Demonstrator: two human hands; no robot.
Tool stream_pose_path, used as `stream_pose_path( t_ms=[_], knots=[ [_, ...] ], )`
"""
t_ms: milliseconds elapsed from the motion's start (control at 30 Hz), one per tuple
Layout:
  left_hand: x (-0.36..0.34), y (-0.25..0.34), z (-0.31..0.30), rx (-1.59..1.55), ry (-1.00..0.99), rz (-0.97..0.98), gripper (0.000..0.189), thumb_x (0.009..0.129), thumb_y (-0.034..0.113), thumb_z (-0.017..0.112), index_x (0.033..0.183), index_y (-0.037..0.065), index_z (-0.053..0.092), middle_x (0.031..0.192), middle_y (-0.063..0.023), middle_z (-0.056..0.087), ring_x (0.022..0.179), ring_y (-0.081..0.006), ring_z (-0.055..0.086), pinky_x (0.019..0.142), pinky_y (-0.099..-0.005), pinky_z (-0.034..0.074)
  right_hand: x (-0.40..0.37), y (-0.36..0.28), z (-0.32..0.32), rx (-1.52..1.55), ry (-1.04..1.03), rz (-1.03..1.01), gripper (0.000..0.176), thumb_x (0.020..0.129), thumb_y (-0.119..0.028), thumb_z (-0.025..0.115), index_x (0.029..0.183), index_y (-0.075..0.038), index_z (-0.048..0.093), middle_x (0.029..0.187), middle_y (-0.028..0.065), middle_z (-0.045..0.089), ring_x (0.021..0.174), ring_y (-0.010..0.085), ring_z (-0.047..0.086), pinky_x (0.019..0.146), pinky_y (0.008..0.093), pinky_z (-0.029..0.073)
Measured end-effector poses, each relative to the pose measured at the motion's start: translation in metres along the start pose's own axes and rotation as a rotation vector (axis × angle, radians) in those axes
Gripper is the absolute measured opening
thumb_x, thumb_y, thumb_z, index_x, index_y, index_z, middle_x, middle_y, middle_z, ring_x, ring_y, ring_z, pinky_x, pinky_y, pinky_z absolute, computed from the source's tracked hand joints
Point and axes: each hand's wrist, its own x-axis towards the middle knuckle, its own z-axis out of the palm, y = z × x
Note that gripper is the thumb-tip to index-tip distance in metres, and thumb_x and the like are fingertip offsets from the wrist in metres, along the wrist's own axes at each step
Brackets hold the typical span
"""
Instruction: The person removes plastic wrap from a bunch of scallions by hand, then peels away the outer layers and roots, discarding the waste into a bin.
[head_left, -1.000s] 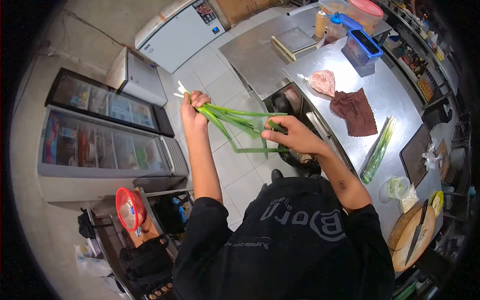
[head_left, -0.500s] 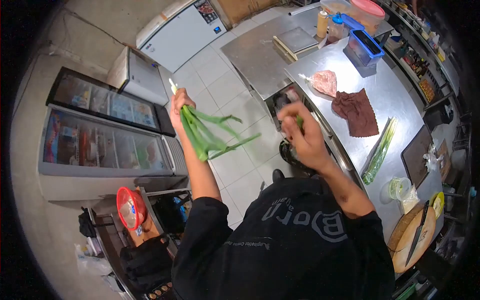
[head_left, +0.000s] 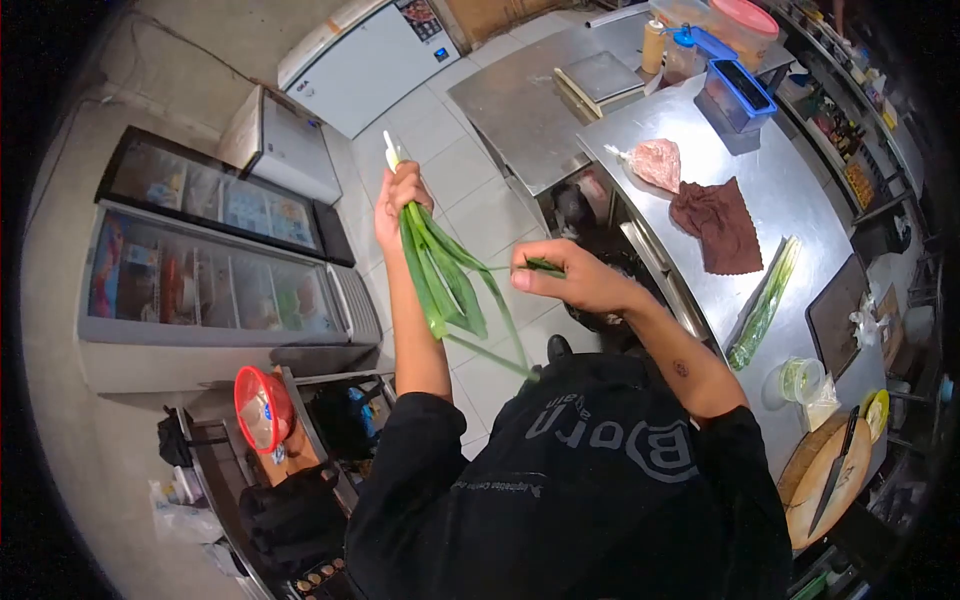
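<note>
A bunch of green onions (head_left: 440, 270) hangs from my left hand (head_left: 405, 198), whose fingers wrap round it near the white ends. The white tips point up above the fist and the long green leaves droop below. My right hand (head_left: 565, 275) is pinched on a green leaf to the right of the bunch; a short dark green piece shows at its fingers. Another bundle of green onions (head_left: 765, 305), apparently in clear wrap, lies on the steel table (head_left: 800, 215) at the right.
On the table are a brown cloth (head_left: 718, 225), a bag of pink meat (head_left: 655, 163), a blue container (head_left: 738, 95) and a clear tub (head_left: 800, 380). A knife (head_left: 832, 480) rests on a round wooden board (head_left: 800, 470). Glass-door fridges (head_left: 215, 280) stand left.
My left hand has shifted slightly right with the bunch. My right hand has moved left and down, closer to the leaves, and its fingers now pinch a leaf.
</note>
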Motion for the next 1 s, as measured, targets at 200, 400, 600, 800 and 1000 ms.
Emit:
stream_pose_path(
  t_ms=[200,400,600,800,1000],
  knots=[
    [0.0,-0.011,-0.012,-0.026,0.061,0.017,0.027,0.108,0.025,0.044,0.096,0.001,0.044,0.07,0.0,0.036,0.048,-0.0083,0.033,0.044,-0.0238,0.033,-0.002,-0.006,0.008,-0.056,0.106,0.126,0.019,0.099,-0.017,0.052,0.092,-0.002,0.061,0.077,0.0049,0.053,0.075,0.0123,0.049,0.069,0.0305,0.04],
    [-0.001,-0.004,-0.014,0.06,0.043,0.045,0.025,0.108,0.021,0.046,0.099,-0.002,0.047,0.073,-0.0006,0.036,0.052,-0.0083,0.035,0.047,-0.0227,0.035,-0.009,0.006,-0.006,-0.232,0.094,0.145,0.024,0.099,-0.019,0.05,0.088,0.0,0.059,0.067,0.0103,0.049,0.066,0.0163,0.049,0.064,0.0345,0.04],
    [0.001,0.0,-0.018,0.175,0.065,0.1,0.028,0.108,0.022,0.045,0.099,-0.004,0.048,0.073,-0.002,0.038,0.052,-0.0086,0.034,0.047,-0.0238,0.035,-0.007,-0.004,-0.007,-0.423,0.043,0.087,0.036,0.104,-0.028,0.05,0.084,0.001,0.055,0.066,0.0199,0.047,0.059,0.0338,0.049,0.059,0.0406,0.041],
    [0.007,0.005,-0.027,0.28,0.169,0.184,0.03,0.108,0.024,0.044,0.095,-0.002,0.047,0.072,-0.0031,0.04,0.052,-0.0091,0.035,0.046,-0.0248,0.035,-0.022,0.005,-0.001,-0.566,0.248,-0.016,0.024,0.104,-0.021,0.052,0.094,0.0,0.058,0.07,0.0225,0.049,0.066,0.0442,0.048,0.06,0.0408,0.042],
    [-0.004,0.065,-0.032,0.124,0.361,0.529,0.037,0.11,0.027,0.032,0.078,0.008,0.036,0.061,-0.0023,0.036,0.047,-0.0123,0.036,0.044,-0.0271,0.034,-0.051,0.008,-0.005,-0.39,0.581,-0.236,0.021,0.106,-0.018,0.048,0.104,-0.001,0.062,0.074,0.0084,0.054,0.053,0.0176,0.05,0.053,0.0308,0.04]
  ],
)
